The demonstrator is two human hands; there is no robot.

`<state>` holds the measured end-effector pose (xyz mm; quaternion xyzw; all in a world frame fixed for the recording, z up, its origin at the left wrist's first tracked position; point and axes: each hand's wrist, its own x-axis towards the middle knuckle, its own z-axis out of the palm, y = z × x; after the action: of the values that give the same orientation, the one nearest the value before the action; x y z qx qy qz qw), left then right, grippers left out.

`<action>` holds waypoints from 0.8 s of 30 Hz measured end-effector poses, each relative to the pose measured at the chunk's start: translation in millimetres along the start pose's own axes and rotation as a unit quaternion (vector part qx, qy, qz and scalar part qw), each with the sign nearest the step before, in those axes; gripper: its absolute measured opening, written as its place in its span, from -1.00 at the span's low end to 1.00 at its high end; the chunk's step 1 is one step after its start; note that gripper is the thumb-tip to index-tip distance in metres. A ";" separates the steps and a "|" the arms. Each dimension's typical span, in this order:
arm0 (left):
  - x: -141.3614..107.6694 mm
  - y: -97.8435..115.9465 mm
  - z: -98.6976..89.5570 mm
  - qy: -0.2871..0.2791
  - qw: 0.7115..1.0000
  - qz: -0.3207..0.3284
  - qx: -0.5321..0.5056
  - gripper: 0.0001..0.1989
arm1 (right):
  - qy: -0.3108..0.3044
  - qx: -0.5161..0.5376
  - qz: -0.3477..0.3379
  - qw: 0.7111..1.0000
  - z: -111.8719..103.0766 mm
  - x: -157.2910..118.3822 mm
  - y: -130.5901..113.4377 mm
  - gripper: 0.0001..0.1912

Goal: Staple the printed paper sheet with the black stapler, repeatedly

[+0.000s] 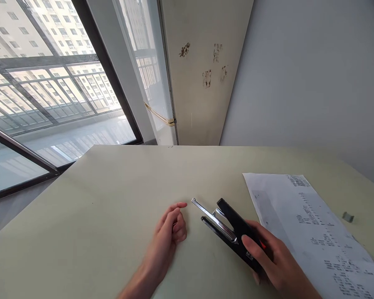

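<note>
A black stapler [237, 232] with its top arm swung up is in my right hand [276, 257]; the thumb lies on its near side and the other fingers are mostly hidden around its rear. The silver staple channel [214, 219] is lifted between the black top arm and the base, pointing up and left. Just left of the channel's tip, my left hand [168, 232] has its index finger stretched out towards it without touching. The other left fingers are loosely curled, and nothing shows in them.
A printed white sheet of paper [274, 199] lies on the pale table [112, 216] at the right, partly behind my right hand. Beyond it is a small grey piece, perhaps a staple strip [348, 216]. Windows [50, 95] and a wall [299, 83] stand past the table edges.
</note>
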<state>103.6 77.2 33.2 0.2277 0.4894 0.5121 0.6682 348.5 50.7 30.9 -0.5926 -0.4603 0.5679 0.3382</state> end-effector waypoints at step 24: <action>-15.4 -5.8 12.1 -0.145 0.915 0.087 0.366 -0.53 | 0.044 -0.151 -0.095 0.983 4.6 -4.7 -0.8 -0.46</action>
<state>117.1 63.5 40.0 0.5695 0.5187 0.3148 0.5546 344.1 46.1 32.8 -0.6145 -0.5797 0.4307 0.3175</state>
